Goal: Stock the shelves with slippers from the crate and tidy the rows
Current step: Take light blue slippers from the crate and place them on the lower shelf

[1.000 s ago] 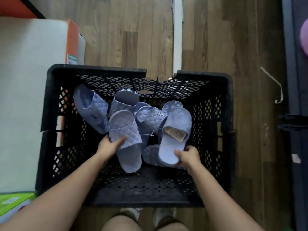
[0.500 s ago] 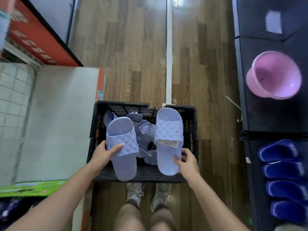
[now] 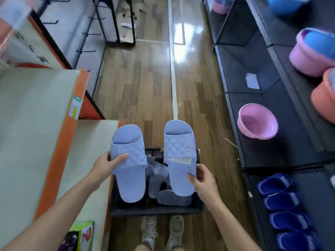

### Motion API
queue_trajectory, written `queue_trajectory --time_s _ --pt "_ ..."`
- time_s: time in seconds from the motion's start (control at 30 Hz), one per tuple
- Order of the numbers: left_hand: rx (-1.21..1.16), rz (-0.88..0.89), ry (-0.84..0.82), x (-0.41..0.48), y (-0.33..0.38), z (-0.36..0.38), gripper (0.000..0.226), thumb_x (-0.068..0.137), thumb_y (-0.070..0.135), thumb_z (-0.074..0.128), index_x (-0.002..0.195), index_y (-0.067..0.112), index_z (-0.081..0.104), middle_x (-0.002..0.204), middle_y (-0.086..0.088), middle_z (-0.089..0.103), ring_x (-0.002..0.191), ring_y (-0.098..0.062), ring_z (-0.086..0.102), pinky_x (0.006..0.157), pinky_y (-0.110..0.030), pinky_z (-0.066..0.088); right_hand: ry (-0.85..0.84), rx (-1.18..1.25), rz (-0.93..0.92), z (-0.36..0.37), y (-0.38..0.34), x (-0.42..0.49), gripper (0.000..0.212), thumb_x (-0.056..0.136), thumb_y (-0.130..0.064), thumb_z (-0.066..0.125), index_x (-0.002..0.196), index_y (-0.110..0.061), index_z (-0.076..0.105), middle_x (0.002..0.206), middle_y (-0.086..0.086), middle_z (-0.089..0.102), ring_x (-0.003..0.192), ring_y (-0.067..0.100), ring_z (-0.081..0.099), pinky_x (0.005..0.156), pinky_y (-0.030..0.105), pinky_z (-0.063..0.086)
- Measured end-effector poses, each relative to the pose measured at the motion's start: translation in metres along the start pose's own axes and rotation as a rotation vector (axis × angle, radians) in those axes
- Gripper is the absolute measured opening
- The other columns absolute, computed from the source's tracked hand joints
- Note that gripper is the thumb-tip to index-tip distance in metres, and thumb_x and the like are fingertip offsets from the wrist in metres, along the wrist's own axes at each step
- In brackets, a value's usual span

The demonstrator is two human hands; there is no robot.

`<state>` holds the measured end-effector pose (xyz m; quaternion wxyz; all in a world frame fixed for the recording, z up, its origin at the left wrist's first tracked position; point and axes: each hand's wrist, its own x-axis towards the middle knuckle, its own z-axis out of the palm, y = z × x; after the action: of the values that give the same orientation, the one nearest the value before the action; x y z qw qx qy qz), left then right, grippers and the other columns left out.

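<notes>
I hold two pale lilac quilted slippers above the black crate (image 3: 155,208). My left hand (image 3: 106,164) grips the left slipper (image 3: 129,163) at its strap, thumb on top. My right hand (image 3: 203,180) grips the right slipper (image 3: 181,154) near its heel; a paper label lies across that slipper. More lilac slippers (image 3: 173,197) lie in the crate below, partly hidden by the held pair. A row of dark blue slippers (image 3: 284,212) stands on the low dark shelf (image 3: 272,165) at the right.
Stacked orange-edged boxes (image 3: 59,160) stand close on the left of the crate. Pink basins (image 3: 257,122) and an orange basin (image 3: 324,98) sit on the dark shelves at the right. Wooden floor runs ahead between them. My shoes (image 3: 163,230) are just behind the crate.
Both hands have lifted the two slippers up out of the crate. The view has risen and tilted forward, so the aisle and the right shelves now show.
</notes>
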<state>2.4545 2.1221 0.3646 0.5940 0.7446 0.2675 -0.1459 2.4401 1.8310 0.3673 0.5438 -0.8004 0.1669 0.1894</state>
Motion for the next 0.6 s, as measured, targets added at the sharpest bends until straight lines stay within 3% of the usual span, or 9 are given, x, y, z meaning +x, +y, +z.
queue_trajectory --time_s 0.07,0.23,0.37,0.6 --pt "-0.004 0.042 -0.025 -0.012 0.022 -0.006 0.009 0.083 0.027 0.069 0.088 0.023 0.062 0.082 0.01 0.066 0.072 -0.005 0.061 0.057 -0.021 0.045 0.018 0.04 -0.045 -0.009 -0.017 -0.016 0.019 0.086 -0.02 0.065 0.092 -0.033 0.054 0.098 -0.013 0.064 0.094 0.008 0.061 0.066 0.03 0.055" --pt "-0.002 0.133 -0.145 -0.038 0.067 -0.013 0.053 0.058 0.056 0.073 0.099 0.023 0.066 0.088 0.009 0.073 0.079 -0.009 0.068 0.065 -0.026 0.05 0.114 0.134 -0.134 -0.034 -0.042 -0.056 0.021 0.084 -0.012 0.067 0.091 -0.029 0.056 0.093 -0.01 0.066 0.084 0.002 0.061 0.063 0.016 0.049" --pt "0.032 0.241 -0.2 -0.064 0.1 0.002 0.056 0.052 0.058 0.072 0.089 0.017 0.064 0.075 0.01 0.07 0.069 -0.007 0.065 0.059 -0.022 0.047 0.202 0.169 -0.178 -0.062 -0.049 -0.089 0.024 0.084 -0.01 0.066 0.095 -0.029 0.056 0.097 -0.006 0.065 0.09 0.012 0.061 0.069 0.021 0.048" --pt "0.082 0.362 -0.36 -0.116 0.14 0.054 0.056 0.055 0.06 0.077 0.095 0.023 0.066 0.085 0.006 0.073 0.079 -0.014 0.068 0.065 -0.028 0.051 0.346 0.289 -0.202 -0.114 -0.038 -0.163 0.026 0.084 -0.003 0.064 0.092 -0.026 0.057 0.091 -0.006 0.065 0.08 0.006 0.063 0.07 0.026 0.051"
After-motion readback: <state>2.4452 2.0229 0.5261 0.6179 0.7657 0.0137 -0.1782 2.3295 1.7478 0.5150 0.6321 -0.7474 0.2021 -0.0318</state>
